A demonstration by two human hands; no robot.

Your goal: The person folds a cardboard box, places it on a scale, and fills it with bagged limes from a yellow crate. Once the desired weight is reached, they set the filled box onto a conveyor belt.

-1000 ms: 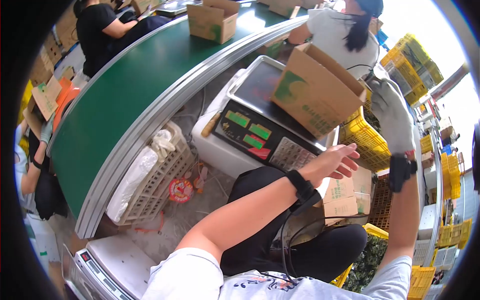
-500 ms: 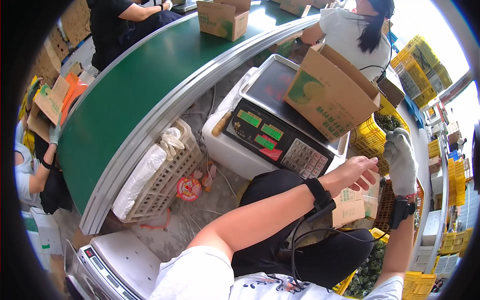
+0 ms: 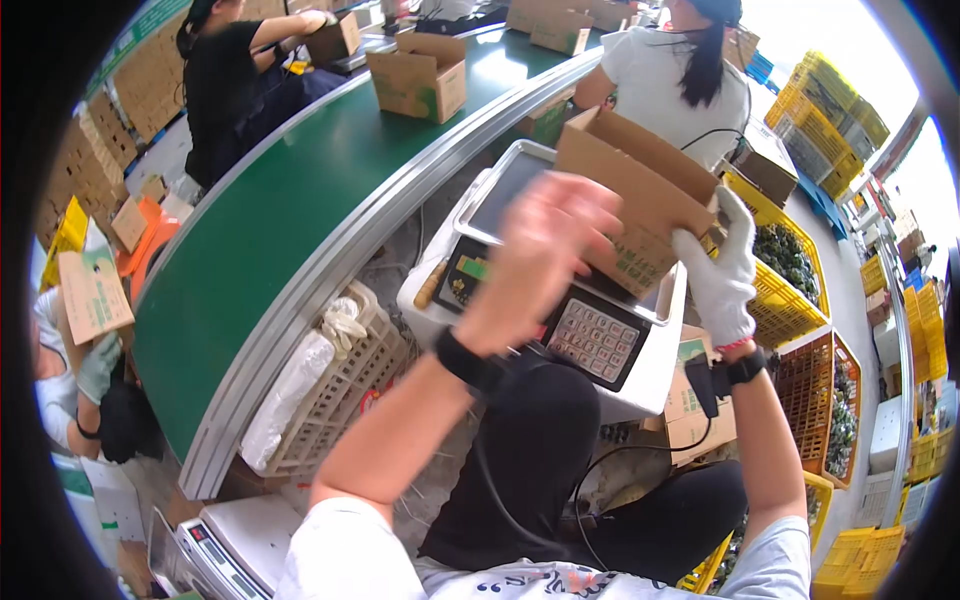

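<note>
At centre, on the scale (image 3: 600, 335): one open cardboard box (image 3: 625, 180), brown with green print, flaps up, tilted on the steel pan above the keypad.

Left hand (image 3: 545, 250): bare, raised in front of the box and blurred. Fingers look loosely curled. Whether it touches or grips the box cannot be told. Black band (image 3: 470, 362) on the wrist.

Right hand (image 3: 722, 272): in a white glove, fingers spread and pointing up, thumb laid on the box's front face, palm against the box's right edge. Unclenched, pressing rather than clasping. Black band with a small unit (image 3: 728, 372) on the wrist, and a cable runs down from it.

Left of the scale: green belt (image 3: 290, 210), curved, steel-edged. One open box (image 3: 418, 72) stands on it, well apart from the scale.

Under the belt's edge: pale basket (image 3: 345, 385) holding white bags.

Right of the scale: yellow crate (image 3: 785, 300) with dark green contents. Just below it is an orange crate (image 3: 812, 395).

Beyond the box: a person in a white shirt (image 3: 675, 65), back turned.

Across the belt: a person in black (image 3: 225, 90), handling a box.

At far left: a gloved hand (image 3: 100, 365) of another person, beside a flat carton (image 3: 92, 292).

At lower left: part of a second scale (image 3: 230, 550).
</note>
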